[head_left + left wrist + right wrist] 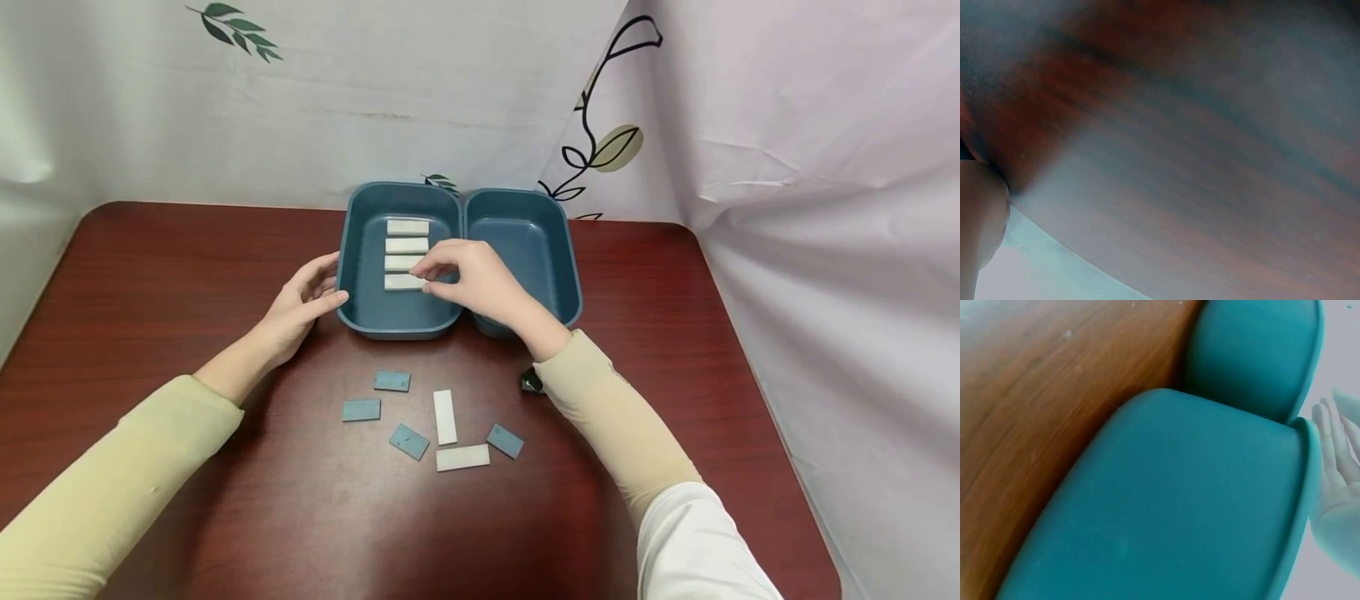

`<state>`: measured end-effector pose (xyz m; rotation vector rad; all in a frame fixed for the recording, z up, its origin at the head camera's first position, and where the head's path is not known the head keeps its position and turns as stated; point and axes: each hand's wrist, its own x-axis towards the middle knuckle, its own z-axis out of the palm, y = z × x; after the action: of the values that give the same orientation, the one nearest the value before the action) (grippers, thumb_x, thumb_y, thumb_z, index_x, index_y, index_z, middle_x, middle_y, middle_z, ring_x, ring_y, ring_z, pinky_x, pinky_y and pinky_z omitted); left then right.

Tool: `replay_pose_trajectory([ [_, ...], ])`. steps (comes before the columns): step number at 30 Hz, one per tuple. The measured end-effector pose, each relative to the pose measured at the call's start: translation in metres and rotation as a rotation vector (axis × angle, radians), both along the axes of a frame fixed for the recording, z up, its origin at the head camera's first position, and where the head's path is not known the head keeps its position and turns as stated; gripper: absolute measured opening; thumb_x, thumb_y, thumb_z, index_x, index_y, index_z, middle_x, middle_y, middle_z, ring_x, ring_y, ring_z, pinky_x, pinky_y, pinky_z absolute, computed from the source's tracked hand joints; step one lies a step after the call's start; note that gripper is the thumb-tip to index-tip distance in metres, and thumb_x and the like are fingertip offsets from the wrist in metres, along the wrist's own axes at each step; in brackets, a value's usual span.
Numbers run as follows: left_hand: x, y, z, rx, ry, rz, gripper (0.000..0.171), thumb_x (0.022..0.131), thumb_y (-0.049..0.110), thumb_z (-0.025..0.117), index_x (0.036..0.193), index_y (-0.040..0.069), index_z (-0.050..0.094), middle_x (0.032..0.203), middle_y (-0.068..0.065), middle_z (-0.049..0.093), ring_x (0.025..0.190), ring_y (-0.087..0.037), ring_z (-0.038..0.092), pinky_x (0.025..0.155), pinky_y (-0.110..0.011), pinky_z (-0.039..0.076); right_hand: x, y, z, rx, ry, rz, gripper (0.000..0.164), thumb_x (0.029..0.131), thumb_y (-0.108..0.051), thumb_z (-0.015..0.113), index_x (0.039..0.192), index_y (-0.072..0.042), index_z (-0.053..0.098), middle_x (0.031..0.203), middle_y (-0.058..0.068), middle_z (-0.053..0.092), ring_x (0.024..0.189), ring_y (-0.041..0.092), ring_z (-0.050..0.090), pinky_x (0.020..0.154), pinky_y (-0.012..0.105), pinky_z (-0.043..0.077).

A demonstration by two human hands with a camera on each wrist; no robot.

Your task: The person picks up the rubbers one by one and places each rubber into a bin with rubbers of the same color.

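Note:
My right hand [480, 279] is over the left blue bin [360, 321], thumb and fingertips pinching the right end of the nearest white tile [402, 282]. Several white tiles, including a far one [407, 227], lie in a column inside that bin. In the right wrist view the right hand [1338, 481] shows beyond a bin's rim. My left hand [303, 304] rests against the left bin's outer side, thumb tip at the rim and fingers partly hidden by the wall. The left wrist view is blurred, with only a piece of the hand [982, 212] at its edge.
A second blue bin [525, 250] stands right beside the first. In front lie two white tiles, one upright in view [445, 417] and one crosswise [462, 457], with several blue-grey tiles, such as one [362, 410]. A small dark object [531, 381] sits beside the right sleeve.

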<state>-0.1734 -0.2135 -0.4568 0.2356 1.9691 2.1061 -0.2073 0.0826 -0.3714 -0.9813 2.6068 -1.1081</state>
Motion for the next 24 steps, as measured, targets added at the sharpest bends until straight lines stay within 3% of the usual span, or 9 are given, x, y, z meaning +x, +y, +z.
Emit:
replay_pose_trajectory([
  [8,0.000,0.000,0.001,-0.015,-0.007,0.002,0.066,0.108,0.008,0.059,0.167,0.007,0.030,0.152,0.005,0.045,0.132,-0.006,0.050,0.107,-0.010,0.043,0.020,0.014,0.003,-0.034,-0.022,0.112,0.024,0.095,-0.008,0.081,0.119,-0.008,0.080,0.116,0.005,0.077,0.104,0.022,0.072,0.092,0.047,0.061],
  [19,-0.001,-0.001,-0.001,-0.007,0.003,-0.006,0.065,0.108,0.007,0.058,0.167,0.007,0.030,0.153,0.004,0.044,0.132,-0.006,0.050,0.107,-0.010,0.042,0.043,0.021,-0.001,0.017,-0.094,0.269,0.020,0.092,-0.004,0.082,0.113,-0.007,0.082,0.109,0.005,0.076,0.098,0.023,0.075,0.091,0.040,0.064],
  [24,-0.002,-0.001,-0.002,0.009,0.003,-0.003,0.065,0.108,0.006,0.058,0.166,0.005,0.030,0.151,0.005,0.046,0.131,-0.006,0.051,0.106,-0.011,0.043,0.052,0.024,-0.006,0.078,-0.112,0.341,0.021,0.093,-0.005,0.082,0.113,-0.006,0.081,0.110,0.004,0.076,0.098,0.016,0.074,0.091,0.032,0.063],
])
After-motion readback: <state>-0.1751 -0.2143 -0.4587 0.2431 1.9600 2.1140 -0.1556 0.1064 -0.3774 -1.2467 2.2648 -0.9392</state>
